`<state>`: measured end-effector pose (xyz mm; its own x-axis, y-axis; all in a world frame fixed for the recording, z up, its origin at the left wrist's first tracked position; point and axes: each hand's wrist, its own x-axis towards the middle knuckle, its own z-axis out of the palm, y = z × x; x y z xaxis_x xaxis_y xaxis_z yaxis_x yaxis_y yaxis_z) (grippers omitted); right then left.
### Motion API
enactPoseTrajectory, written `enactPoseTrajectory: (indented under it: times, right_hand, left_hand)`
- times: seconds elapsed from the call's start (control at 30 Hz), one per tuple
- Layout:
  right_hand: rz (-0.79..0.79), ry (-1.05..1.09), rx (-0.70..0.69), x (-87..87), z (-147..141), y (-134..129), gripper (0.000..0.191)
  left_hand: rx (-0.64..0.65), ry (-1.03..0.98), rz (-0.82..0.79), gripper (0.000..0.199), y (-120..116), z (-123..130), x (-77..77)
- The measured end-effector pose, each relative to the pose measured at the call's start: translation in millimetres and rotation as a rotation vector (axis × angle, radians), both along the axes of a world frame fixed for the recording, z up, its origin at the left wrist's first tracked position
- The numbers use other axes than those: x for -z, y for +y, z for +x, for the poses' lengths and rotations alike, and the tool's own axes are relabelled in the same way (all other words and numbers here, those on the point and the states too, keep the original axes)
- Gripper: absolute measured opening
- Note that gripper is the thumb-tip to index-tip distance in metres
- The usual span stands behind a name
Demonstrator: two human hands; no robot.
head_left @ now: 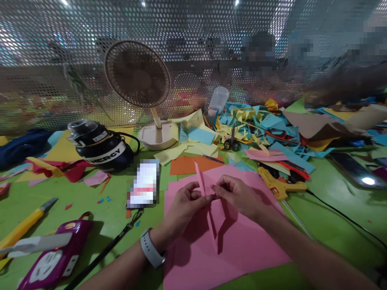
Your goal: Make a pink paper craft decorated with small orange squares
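Observation:
Over a stack of pink paper sheets (181, 270), my two hands meet around a folded piece of pink paper (211, 225) that stands on edge. My left hand (189, 203) has its fingers closed on the fold, thumb reaching to the right side. My right hand (237, 192) pinches at the same spot from the right; a small dark bit shows between the fingertips, too small to name. A yellow glue gun (279, 185) with a black cord lies just right of the sheets. An orange sheet (184, 165) is behind them.
A fan (137, 74) and black bottle (102, 147) stand at the back left. Paper scraps (242, 117) with scissors (232, 143) pile up behind. A phone (356, 171) is on the right; a yellow cutter (27, 223) and purple device (57, 255) lie left. A perforated screen (193, 48) rises behind.

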<state>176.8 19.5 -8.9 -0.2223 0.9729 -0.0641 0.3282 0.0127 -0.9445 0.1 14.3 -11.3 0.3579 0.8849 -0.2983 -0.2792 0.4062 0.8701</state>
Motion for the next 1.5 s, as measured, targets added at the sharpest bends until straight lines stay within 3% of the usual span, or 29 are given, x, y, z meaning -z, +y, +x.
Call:
enactPoseTrajectory:
  times: [0.27, 0.6, 0.83, 1.1, 1.5]
  right_hand:
    - [-0.014, -0.041, -0.047, 6.7, 6.9, 1.7, 0.032]
    - [0.030, -0.102, -0.132, -2.6, 4.1, -3.2, 0.028]
    - [-0.038, -0.021, -0.098, -1.1, 2.1, -1.9, 0.037]
    - [-0.025, -0.034, -0.030, 7.9, 7.5, 0.1, 0.033]
    - [0.003, -0.012, 0.006, 6.5, 6.9, 0.5, 0.035]
  left_hand:
    - [0.047, 0.012, 0.004, 0.043, 3.6, -3.4, 0.4]
    - [0.118, -0.020, -0.016, 0.038, 2.9, -3.9, -0.9]
    - [0.133, -0.050, 0.000, 0.041, 4.5, -4.0, -5.5]
    - [0.194, -0.008, -0.026, 0.045, 10.9, -11.6, -2.6]
    - [0.145, 0.019, -0.054, 0.046, 10.6, -10.7, -5.4]
